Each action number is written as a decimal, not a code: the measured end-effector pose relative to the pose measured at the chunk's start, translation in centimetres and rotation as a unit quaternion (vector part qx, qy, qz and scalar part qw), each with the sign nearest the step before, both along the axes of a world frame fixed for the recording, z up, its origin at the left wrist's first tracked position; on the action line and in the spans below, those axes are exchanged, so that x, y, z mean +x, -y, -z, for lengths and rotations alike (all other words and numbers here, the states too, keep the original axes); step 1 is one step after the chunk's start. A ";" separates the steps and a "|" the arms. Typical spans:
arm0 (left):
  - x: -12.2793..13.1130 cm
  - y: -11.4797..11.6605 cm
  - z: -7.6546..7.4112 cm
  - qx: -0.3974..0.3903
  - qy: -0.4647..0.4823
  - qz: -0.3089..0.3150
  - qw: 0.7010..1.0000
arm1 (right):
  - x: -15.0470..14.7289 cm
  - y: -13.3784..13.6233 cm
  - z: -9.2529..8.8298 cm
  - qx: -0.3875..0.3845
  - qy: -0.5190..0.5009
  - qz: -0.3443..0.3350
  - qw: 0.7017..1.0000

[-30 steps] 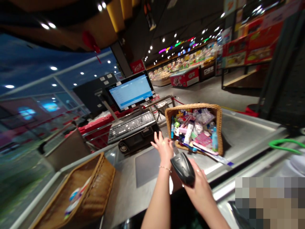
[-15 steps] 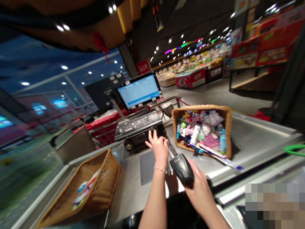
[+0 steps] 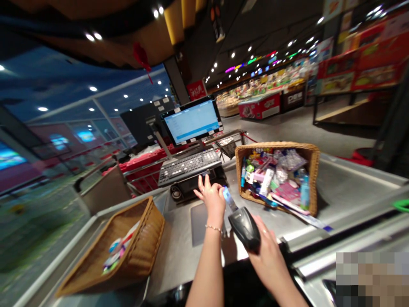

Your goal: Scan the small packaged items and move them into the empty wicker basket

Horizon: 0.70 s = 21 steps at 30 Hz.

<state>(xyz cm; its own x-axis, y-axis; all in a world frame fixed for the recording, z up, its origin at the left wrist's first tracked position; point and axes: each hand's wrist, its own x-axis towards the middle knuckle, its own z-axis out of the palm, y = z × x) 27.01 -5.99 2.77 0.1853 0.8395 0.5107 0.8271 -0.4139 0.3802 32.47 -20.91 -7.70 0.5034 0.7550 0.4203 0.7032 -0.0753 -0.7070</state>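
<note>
Wrapped in my right hand [image 3: 269, 244] is a black handheld barcode scanner [image 3: 244, 229], its head pointing forward and left. My left hand [image 3: 213, 197] pinches a narrow, flat item [image 3: 228, 198] between thumb and forefinger, with the other fingers spread. Bluish-white light falls on this item just ahead of the scanner; its kind cannot be made out. To the right, a wicker basket [image 3: 315, 179] is packed with small mixed goods. At the left, a tilted brown basket [image 3: 145, 243] contains a few colourful items [image 3: 115, 253].
Beyond my hands stand a keyboard [image 3: 191, 165] and a lit monitor [image 3: 193, 121]. A black device [image 3: 183, 192] sits under the keyboard. A shopping cart [image 3: 140, 181] is behind the metal counter [image 3: 348, 181]. A green ring-shaped thing [image 3: 401, 205] lies at the right edge.
Bright bluish light now shows on the narrow item, which was dark before. Both hands keep nearly the same pose; the surroundings have shifted slightly right in view.
</note>
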 end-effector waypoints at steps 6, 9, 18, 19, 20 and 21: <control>-0.6 -0.2 0.1 0.002 0.008 -0.004 1.000 | -0.4 0.0 -0.3 -0.013 0.001 -0.002 1.000; -0.9 -0.3 0.0 0.004 0.006 -0.010 1.000 | -0.2 -0.1 0.4 -0.025 0.011 -0.021 0.999; -1.8 -0.6 0.2 0.009 0.005 -0.020 1.000 | -1.2 -0.2 0.0 -0.024 0.001 -0.014 1.000; -1.9 -0.6 0.2 0.009 0.005 -0.022 1.000 | -1.3 -0.1 -0.2 -0.020 0.001 -0.014 1.000; -1.9 -0.6 0.2 0.008 0.004 -0.023 1.000 | -1.3 -0.1 -0.4 -0.019 0.001 -0.014 1.000; -2.0 -0.6 0.2 0.007 0.004 -0.024 1.000 | -1.4 -0.1 -0.5 -0.021 0.002 -0.020 1.000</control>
